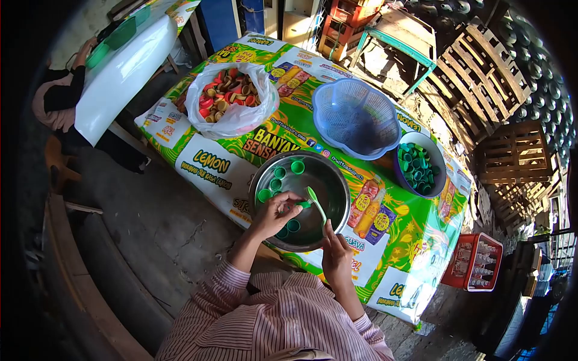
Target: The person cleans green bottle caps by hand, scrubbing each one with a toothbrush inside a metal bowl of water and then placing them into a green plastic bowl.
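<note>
Over a steel bowl [344, 207] on the table, my left hand [278, 213] pinches a green bottle cap [304, 205]. My right hand [337, 253] grips the handle of a pale green toothbrush [316, 203], its head up against the cap. Several more green caps [297, 167] lie inside the bowl, along its left side and below my left hand. Part of the bowl's bottom is hidden by my left hand.
A white plastic bag [198, 120] of red and tan caps stands at the back left. Beyond the bowl sit a blue basket [355, 114] and a purple bowl [435, 144] of green caps. A red crate [475, 262] holds bottles at right. Another person [60, 102] is at far left.
</note>
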Motion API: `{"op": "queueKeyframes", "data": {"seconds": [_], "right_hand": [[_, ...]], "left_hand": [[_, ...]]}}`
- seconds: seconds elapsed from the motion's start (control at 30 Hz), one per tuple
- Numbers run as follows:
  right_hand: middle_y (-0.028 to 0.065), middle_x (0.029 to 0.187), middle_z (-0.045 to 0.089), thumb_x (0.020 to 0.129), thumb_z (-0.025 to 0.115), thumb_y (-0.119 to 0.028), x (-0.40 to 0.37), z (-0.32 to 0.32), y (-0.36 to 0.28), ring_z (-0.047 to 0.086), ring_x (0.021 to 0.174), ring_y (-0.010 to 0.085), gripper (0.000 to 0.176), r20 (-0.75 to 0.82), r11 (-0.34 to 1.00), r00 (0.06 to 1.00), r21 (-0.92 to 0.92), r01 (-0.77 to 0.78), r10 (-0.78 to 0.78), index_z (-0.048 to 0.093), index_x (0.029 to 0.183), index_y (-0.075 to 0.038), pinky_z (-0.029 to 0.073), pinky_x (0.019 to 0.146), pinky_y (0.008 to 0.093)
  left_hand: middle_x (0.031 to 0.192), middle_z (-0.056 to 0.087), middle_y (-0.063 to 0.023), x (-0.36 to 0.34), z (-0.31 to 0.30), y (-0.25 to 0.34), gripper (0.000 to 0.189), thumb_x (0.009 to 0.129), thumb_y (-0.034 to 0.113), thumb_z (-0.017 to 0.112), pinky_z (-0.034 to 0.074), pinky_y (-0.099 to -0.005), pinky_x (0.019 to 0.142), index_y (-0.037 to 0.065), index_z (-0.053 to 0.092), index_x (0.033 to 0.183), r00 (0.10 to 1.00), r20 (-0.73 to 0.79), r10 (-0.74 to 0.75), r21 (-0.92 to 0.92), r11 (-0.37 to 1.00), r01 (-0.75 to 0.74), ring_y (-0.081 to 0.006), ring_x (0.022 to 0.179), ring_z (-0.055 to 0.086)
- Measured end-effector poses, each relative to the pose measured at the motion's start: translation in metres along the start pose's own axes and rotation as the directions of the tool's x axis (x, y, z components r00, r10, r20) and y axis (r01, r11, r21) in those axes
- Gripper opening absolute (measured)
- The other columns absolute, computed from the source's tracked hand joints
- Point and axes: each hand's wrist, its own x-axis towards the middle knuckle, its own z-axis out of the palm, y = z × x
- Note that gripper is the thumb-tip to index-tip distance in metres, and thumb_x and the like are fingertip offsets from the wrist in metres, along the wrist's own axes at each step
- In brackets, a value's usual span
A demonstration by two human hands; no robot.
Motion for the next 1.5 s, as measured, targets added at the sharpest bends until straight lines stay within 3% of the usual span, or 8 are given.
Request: {"op": "queueKeyframes", "data": {"seconds": [0.2, 0.33, 0.4, 0.63, 0.9, 1.07, 1.13, 1.5], "right_hand": [[0.0141, 0.072, 0.052, 0.08, 0.053, 0.003, -0.005, -0.004, -0.007, 0.055, 0.061, 0.0271, 0.05, -0.024, 1.0, 0.999, 0.014, 0.028, -0.027, 0.046, 0.127, -0.011, 0.045, 0.058, 0.0352], [0.0142, 0.07, 0.051, 0.081, 0.052, 0.002, 0.012, -0.003, -0.013, 0.053, 0.059, 0.027, 0.047, -0.041, 0.998, 0.999, 0.052, 0.017, -0.015, 0.047, 0.126, -0.01, 0.044, 0.057, 0.034], [0.0134, 0.069, 0.049, 0.081, 0.053, 0.003, 0.014, -0.007, -0.017, 0.052, 0.057, 0.0256, 0.047, -0.067, 0.998, 0.998, 0.059, 0.007, -0.003, 0.048, 0.125, -0.009, 0.043, 0.056, 0.033], [0.0134, 0.068, 0.049, 0.08, 0.054, 0.004, 0.001, 0.003, -0.01, 0.051, 0.056, 0.0247, 0.049, -0.098, 0.995, 0.994, 0.081, 0.059, -0.051, 0.046, 0.126, -0.008, 0.042, 0.054, 0.0345], [0.0121, 0.066, 0.047, 0.081, 0.052, 0.004, -0.004, 0.002, -0.014, 0.047, 0.055, 0.0222, 0.043, -0.097, 0.997, 0.993, 0.045, 0.065, -0.06, 0.048, 0.123, -0.003, 0.04, 0.054, 0.0308], [0.0117, 0.066, 0.045, 0.08, 0.052, 0.005, -0.007, 0.003, -0.013, 0.046, 0.056, 0.0223, 0.044, -0.118, 0.996, 0.99, 0.019, 0.082, -0.079, 0.048, 0.123, -0.004, 0.04, 0.055, 0.0311], [0.0117, 0.067, 0.046, 0.079, 0.053, 0.006, -0.004, 0.001, -0.011, 0.047, 0.058, 0.0224, 0.046, -0.08, 1.0, 0.997, 0.008, 0.02, -0.019, 0.048, 0.123, -0.004, 0.041, 0.056, 0.0318], [0.012, 0.07, 0.05, 0.078, 0.056, 0.003, -0.011, 0.003, -0.011, 0.054, 0.059, 0.0251, 0.051, -0.08, 0.995, 0.994, -0.069, 0.072, -0.078, 0.047, 0.126, -0.011, 0.045, 0.054, 0.0347]], "left_hand": [[0.076, 0.054, 0.0053, 0.0, 0.001, -0.017, 0.012, 0.088, 0.01, 0.052, 0.037, -0.0165, 0.062, 0.004, 0.058, 0.097, 0.998, -0.022, -0.06, -0.282, 0.958, 0.051, 0.0003, 0.069, 0.044], [0.081, 0.059, 0.0022, 0.002, 0.003, -0.013, 0.012, 0.09, 0.011, 0.05, 0.039, -0.0179, 0.065, 0.003, 0.054, 0.098, 0.996, 0.036, -0.08, -0.147, 0.986, 0.085, -0.0017, 0.072, 0.048], [0.081, 0.06, 0.0001, 0.003, 0.005, 0.003, 0.013, 0.091, 0.014, 0.048, 0.041, -0.0188, 0.065, 0.003, 0.052, 0.097, 0.981, -0.034, -0.19, -0.292, 0.941, 0.173, -0.0028, 0.069, 0.048], [0.077, 0.059, -0.0015, 0.007, 0.01, -0.017, 0.013, 0.093, 0.014, 0.043, 0.041, -0.019, 0.063, 0.005, 0.051, 0.094, 1.0, -0.016, -0.016, -0.199, 0.98, 0.012, -0.0049, 0.068, 0.05], [0.083, 0.06, -0.0044, 0.006, 0.011, -0.015, 0.017, 0.091, 0.014, 0.045, 0.042, -0.0189, 0.065, 0.007, 0.046, 0.106, 0.979, 0.042, -0.199, -0.599, 0.779, 0.184, -0.0068, 0.071, 0.053], [0.099, 0.057, -0.0024, 0.004, 0.012, -0.025, 0.02, 0.088, 0.009, 0.048, 0.041, -0.0202, 0.068, 0.009, 0.047, 0.108, 0.964, -0.042, -0.261, -0.572, 0.798, 0.191, -0.0067, 0.083, 0.052], [0.105, 0.054, 0.0005, 0.007, 0.007, -0.033, 0.023, 0.087, 0.006, 0.047, 0.04, -0.0208, 0.068, 0.009, 0.047, 0.11, 0.978, 0.112, -0.177, -0.681, 0.703, 0.205, -0.0064, 0.084, 0.05], [0.093, 0.053, -0.002, 0.005, 0.01, -0.017, 0.021, 0.086, -0.001, 0.045, 0.042, -0.0232, 0.067, 0.01, 0.047, 0.104, 0.967, 0.138, -0.215, -0.716, 0.653, 0.247, -0.0114, 0.079, 0.054]]}}
